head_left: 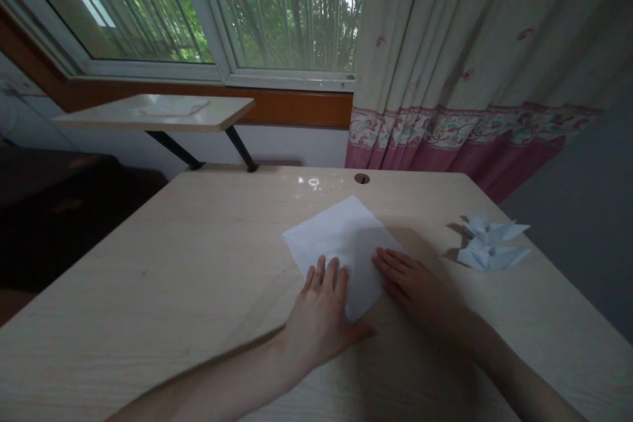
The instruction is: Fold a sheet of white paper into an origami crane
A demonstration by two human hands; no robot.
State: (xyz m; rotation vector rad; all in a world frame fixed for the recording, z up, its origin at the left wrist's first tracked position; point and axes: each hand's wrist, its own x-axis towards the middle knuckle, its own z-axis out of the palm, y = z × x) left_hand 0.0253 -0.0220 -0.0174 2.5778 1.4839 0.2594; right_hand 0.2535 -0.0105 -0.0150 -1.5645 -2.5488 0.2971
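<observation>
A white sheet of paper [346, 231] lies flat on the desk, turned so that one corner points away from me. My left hand [324, 310] rests on its near left part, fingers spread and thumb stretched to the right past the near corner. On the right edge of the sheet lies my right hand [415, 283], its fingers stretched out flat and close together. Two folded paper figures [494, 244], pale with pointed ends, stand to the right of my right hand, one behind the other.
The light wooden desk [198, 264] has a round cable hole [362, 179] at its back edge. A raised shelf [163, 113] on black supports stands at the back left with something pale on it. Behind are a window [291, 13] and a patterned curtain [445, 79].
</observation>
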